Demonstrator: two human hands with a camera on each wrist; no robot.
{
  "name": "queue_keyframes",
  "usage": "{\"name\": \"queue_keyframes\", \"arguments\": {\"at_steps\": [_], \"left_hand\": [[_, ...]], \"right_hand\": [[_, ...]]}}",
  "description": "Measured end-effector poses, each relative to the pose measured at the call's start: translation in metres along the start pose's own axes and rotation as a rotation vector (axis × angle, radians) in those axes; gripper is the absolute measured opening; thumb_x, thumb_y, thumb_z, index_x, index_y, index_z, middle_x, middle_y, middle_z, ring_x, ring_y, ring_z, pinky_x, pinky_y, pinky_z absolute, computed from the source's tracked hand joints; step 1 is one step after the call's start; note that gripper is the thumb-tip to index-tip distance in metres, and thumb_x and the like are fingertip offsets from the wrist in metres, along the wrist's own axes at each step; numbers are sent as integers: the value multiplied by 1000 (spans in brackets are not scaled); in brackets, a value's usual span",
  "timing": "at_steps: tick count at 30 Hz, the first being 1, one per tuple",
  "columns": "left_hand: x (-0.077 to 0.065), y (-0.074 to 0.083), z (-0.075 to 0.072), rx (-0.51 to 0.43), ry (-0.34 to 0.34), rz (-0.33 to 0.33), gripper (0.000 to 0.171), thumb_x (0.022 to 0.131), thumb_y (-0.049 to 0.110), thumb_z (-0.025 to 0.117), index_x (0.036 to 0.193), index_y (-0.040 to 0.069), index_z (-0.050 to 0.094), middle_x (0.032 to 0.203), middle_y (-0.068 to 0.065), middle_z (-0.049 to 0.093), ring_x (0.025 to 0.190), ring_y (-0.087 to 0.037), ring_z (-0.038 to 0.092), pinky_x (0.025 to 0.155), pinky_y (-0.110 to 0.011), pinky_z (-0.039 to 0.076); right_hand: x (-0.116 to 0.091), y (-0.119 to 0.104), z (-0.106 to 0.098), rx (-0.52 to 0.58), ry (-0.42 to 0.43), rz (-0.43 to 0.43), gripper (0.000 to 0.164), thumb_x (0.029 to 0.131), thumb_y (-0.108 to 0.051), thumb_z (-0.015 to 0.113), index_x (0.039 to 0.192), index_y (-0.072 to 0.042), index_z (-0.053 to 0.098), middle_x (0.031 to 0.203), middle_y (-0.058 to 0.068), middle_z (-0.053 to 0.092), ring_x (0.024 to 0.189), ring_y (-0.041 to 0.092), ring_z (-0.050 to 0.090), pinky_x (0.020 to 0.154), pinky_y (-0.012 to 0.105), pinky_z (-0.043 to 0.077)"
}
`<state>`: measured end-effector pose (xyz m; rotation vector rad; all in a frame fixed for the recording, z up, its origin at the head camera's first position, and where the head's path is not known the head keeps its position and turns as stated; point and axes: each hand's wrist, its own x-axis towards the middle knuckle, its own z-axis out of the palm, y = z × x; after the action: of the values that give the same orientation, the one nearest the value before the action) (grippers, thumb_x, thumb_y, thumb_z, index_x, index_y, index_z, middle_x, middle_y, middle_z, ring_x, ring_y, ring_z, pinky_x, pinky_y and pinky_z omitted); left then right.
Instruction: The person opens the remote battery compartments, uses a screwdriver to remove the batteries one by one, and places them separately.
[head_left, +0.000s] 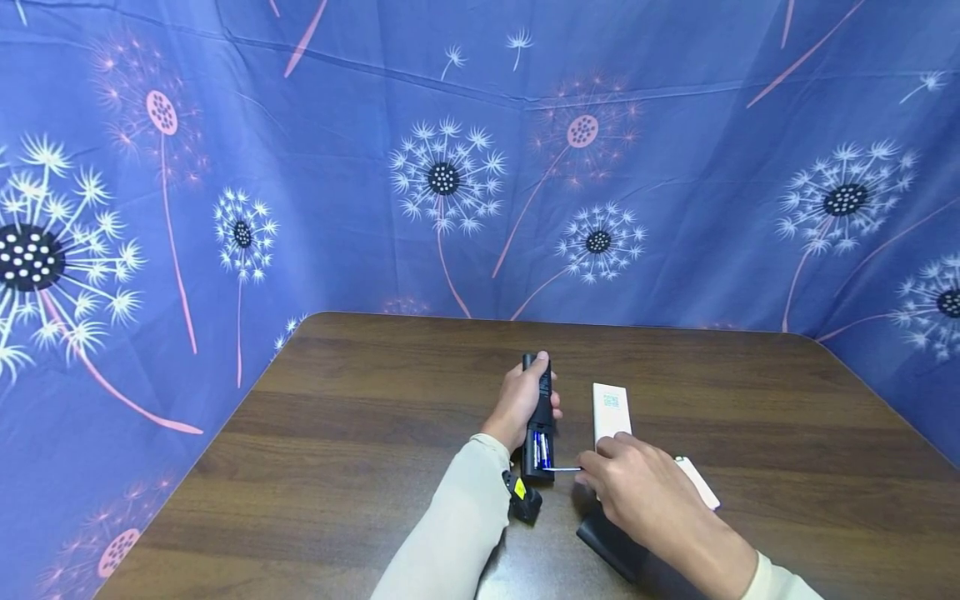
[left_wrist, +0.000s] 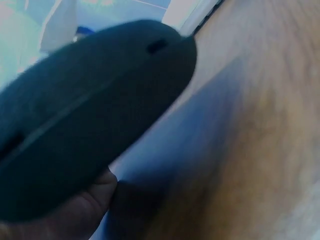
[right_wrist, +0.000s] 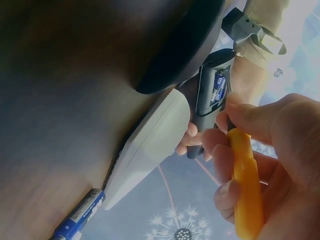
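Observation:
My left hand (head_left: 517, 404) grips a black remote control (head_left: 544, 408), its thumb lying along the far end. The remote's battery compartment is uncovered, with blue batteries (head_left: 542, 450) inside. My right hand (head_left: 637, 483) holds a screwdriver by its orange handle (right_wrist: 245, 185), fingers curled round it. In the head view its thin shaft (head_left: 564, 469) reaches to the compartment's near end; whether the tip touches a battery I cannot tell. A dark, rounded body (left_wrist: 100, 110), apparently the remote's end, fills much of the left wrist view, blurred.
A white remote-like object (head_left: 611, 408) lies right of the black remote, partly behind my right hand. A smaller white piece (head_left: 697, 482) lies beyond that hand. Under my right wrist is a black object (head_left: 611, 546). A loose blue battery (right_wrist: 80, 215) rests on the wooden table (head_left: 337, 450).

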<state>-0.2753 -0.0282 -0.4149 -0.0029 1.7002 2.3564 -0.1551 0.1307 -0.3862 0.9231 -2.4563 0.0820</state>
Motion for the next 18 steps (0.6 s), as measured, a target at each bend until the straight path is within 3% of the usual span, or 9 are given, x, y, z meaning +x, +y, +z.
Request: {"name": "queue_keyframes", "arguments": {"at_steps": [5,13,15,18], "left_hand": [[0,0,0,-8,7,-6,56,104,46,48,125,-6,53,67,-5,55,53,-13,54,51,-27,53],[1,0,1,-35,15,6,55,104,46,49,123,-5,53,68,-5,54,53,-12,54,50,-25,52],[1,-1,2,-55,25,14,53,104,44,49,121,-5,53,69,-5,53,54,-11,53,49,-25,52],[2,-2,3,-59,46,31,50,104,43,49,117,-5,53,69,-5,53,55,-11,53,49,-24,52]], "right_hand": [[-1,0,0,-8,14,-5,16,75,-17,89,80,-17,73,65,-10,51,58,7,46,45,24,41],[-7,5,-1,-31,123,-70,14,76,-17,83,80,-15,70,65,-8,51,58,11,45,44,25,41],[-9,6,-1,-22,141,-77,9,86,-21,74,81,-15,71,66,-7,51,58,11,46,43,25,41],[-11,7,-1,-24,178,-82,35,104,-32,50,81,-14,70,67,-6,53,59,13,49,42,28,43]]}}
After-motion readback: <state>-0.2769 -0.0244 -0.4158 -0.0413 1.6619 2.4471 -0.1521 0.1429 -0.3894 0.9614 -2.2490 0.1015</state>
